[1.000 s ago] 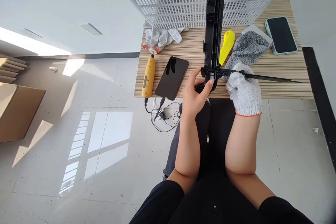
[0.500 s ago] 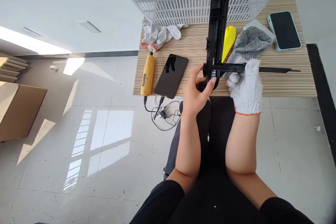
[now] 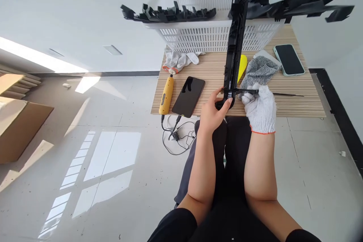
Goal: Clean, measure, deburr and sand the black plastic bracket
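My bare left hand (image 3: 213,111) grips the near end of a long black plastic part (image 3: 236,38) that stands up from the table's front edge and leans away toward the basket. My right hand (image 3: 260,106), in a white knit glove, is closed on a black caliper (image 3: 256,92) held crosswise. The caliper's jaws sit against the part just above my left fingers, and its thin rod sticks out to the right over the table.
On the striped wooden table (image 3: 297,98) lie a yellow tool (image 3: 166,95), a dark phone (image 3: 188,96) with a cable, white gloves (image 3: 178,59), a yellow scraper (image 3: 242,66), a grey glove (image 3: 259,70) and a second phone (image 3: 288,59). A white basket (image 3: 210,34) holds several black parts. Cardboard boxes (image 3: 19,121) stand left.
The view has tilted up, so the basket's black parts now show. Both hands keep their hold; the gloved hand has slid a little along the caliper toward the upright part.
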The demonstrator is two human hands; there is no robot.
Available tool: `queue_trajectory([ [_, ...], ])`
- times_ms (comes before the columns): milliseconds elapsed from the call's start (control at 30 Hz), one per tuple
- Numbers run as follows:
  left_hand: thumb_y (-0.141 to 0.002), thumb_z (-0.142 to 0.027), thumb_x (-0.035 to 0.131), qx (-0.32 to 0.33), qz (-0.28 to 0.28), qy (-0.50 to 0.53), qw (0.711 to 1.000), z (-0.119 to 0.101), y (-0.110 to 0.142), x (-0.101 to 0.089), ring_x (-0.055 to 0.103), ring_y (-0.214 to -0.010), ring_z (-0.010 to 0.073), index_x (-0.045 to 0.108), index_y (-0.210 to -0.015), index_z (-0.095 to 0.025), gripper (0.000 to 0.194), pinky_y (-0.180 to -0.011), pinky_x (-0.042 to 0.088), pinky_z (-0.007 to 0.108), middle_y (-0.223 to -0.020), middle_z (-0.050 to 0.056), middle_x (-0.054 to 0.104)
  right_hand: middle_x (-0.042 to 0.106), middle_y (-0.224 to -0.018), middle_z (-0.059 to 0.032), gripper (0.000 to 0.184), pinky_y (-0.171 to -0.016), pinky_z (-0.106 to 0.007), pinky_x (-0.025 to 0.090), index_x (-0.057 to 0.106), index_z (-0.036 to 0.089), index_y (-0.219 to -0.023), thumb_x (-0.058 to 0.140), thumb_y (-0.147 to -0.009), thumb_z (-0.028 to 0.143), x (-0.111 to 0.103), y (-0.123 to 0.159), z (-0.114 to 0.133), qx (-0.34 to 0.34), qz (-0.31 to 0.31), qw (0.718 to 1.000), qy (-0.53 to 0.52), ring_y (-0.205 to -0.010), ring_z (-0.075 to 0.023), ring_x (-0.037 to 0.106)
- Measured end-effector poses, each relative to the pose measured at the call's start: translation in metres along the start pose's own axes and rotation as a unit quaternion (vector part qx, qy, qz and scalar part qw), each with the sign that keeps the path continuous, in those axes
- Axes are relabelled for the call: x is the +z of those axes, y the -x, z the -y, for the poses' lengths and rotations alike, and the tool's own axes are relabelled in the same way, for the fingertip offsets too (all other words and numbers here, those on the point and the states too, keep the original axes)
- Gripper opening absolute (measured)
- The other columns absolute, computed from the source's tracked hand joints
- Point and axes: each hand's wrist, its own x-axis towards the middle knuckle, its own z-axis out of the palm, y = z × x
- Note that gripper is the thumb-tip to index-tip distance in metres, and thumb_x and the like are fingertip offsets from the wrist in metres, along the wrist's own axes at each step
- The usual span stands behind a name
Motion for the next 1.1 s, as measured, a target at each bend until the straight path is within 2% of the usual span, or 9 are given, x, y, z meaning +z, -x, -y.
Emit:
queue_trajectory([
  [167,-0.097,-0.06,0.066,-0.005,0.007,-0.029,1.0,0.0,0.001,0.0,0.072,-0.075,0.0193,0.06,-0.148,-0.029,0.061,-0.078,0.054,0.035,-0.117,0.007,0.081,0.071,-0.082,0.0011,0.026,-0.05,-0.025,0.055,0.063,0.026,-0.081,0.08,-0.078,0.046,-0.013,-0.012,0.007,-0.091,-0.05,0.987,-0.126,-0.062,-0.0118,0.062],
  [267,-0.097,-0.057,0.066,-0.006,0.007,-0.039,0.999,-0.002,0.001,0.0,0.072,-0.077,0.0199,0.06,-0.148,-0.029,0.059,-0.08,0.053,0.035,-0.117,0.006,0.081,0.071,-0.082,0.0015,0.026,-0.05,-0.025,0.055,0.064,0.027,-0.082,0.081,-0.077,0.047,-0.018,-0.02,0.005,-0.12,-0.049,0.986,-0.107,-0.062,-0.0121,0.063],
  [367,-0.097,-0.056,0.066,-0.009,0.015,-0.033,0.999,-0.002,0.001,-0.001,0.07,-0.069,0.0179,0.062,-0.147,-0.029,0.057,-0.077,0.053,0.035,-0.119,0.006,0.081,0.071,-0.086,0.0019,0.026,-0.052,-0.024,0.056,0.067,0.028,-0.086,0.079,-0.078,0.049,-0.014,-0.019,0.001,-0.099,-0.028,0.993,-0.063,-0.063,-0.0109,0.064],
  [500,-0.096,-0.06,0.067,-0.007,0.018,-0.024,1.0,0.0,0.001,-0.003,0.074,-0.078,0.0204,0.064,-0.146,-0.029,0.059,-0.076,0.054,0.033,-0.12,0.008,0.08,0.07,-0.087,0.0032,0.025,-0.055,-0.023,0.056,0.067,0.027,-0.087,0.077,-0.081,0.05,0.003,-0.013,0.006,-0.082,-0.007,0.996,-0.027,-0.063,-0.0084,0.064],
  [633,-0.096,-0.059,0.067,-0.004,0.016,-0.029,0.999,0.0,0.001,-0.003,0.075,-0.088,0.0229,0.064,-0.146,-0.028,0.059,-0.081,0.055,0.034,-0.12,0.009,0.08,0.067,-0.084,0.002,0.031,-0.054,-0.027,0.051,0.063,0.028,-0.081,0.074,-0.083,0.057,0.036,-0.026,0.028,-0.1,0.04,0.994,0.003,-0.066,-0.0115,0.062],
  [733,-0.097,-0.058,0.066,-0.01,0.023,-0.028,0.999,-0.001,0.001,-0.004,0.074,-0.082,0.0207,0.063,-0.146,-0.028,0.058,-0.079,0.056,0.034,-0.119,0.008,0.08,0.066,-0.085,0.0021,0.03,-0.058,-0.03,0.048,0.061,0.031,-0.078,0.083,-0.074,0.051,0.061,-0.041,0.044,-0.088,0.046,0.995,0.019,-0.069,-0.0131,0.059],
  [833,-0.097,-0.057,0.066,-0.012,0.027,-0.021,0.999,-0.001,0.001,-0.006,0.07,-0.071,0.0167,0.062,-0.146,-0.029,0.057,-0.075,0.056,0.032,-0.115,0.005,0.081,0.063,-0.084,0.003,0.033,-0.059,-0.032,0.044,0.059,0.032,-0.076,0.087,-0.067,0.047,0.07,-0.045,0.045,-0.103,0.032,0.994,0.034,-0.065,-0.0121,0.052],
  [1000,-0.097,-0.055,0.068,-0.022,0.036,-0.016,0.999,-0.002,0.003,-0.007,0.065,-0.06,0.013,0.058,-0.148,-0.032,0.057,-0.067,0.055,0.031,-0.113,0.003,0.08,0.059,-0.079,0.0024,0.025,-0.053,-0.028,0.041,0.058,0.028,-0.075,0.075,-0.079,0.046,0.062,-0.035,0.036,-0.081,0.035,0.996,-0.018,-0.06,-0.0094,0.049],
  [1100,-0.098,-0.055,0.067,-0.013,0.029,-0.026,0.999,-0.002,0.005,-0.006,0.068,-0.067,0.0149,0.058,-0.148,-0.033,0.055,-0.072,0.056,0.032,-0.112,0.003,0.081,0.059,-0.079,0.0031,0.017,-0.052,-0.024,0.044,0.06,0.026,-0.083,0.062,-0.096,0.037,0.065,-0.037,0.038,-0.067,-0.025,0.995,-0.075,-0.058,-0.0072,0.054],
])
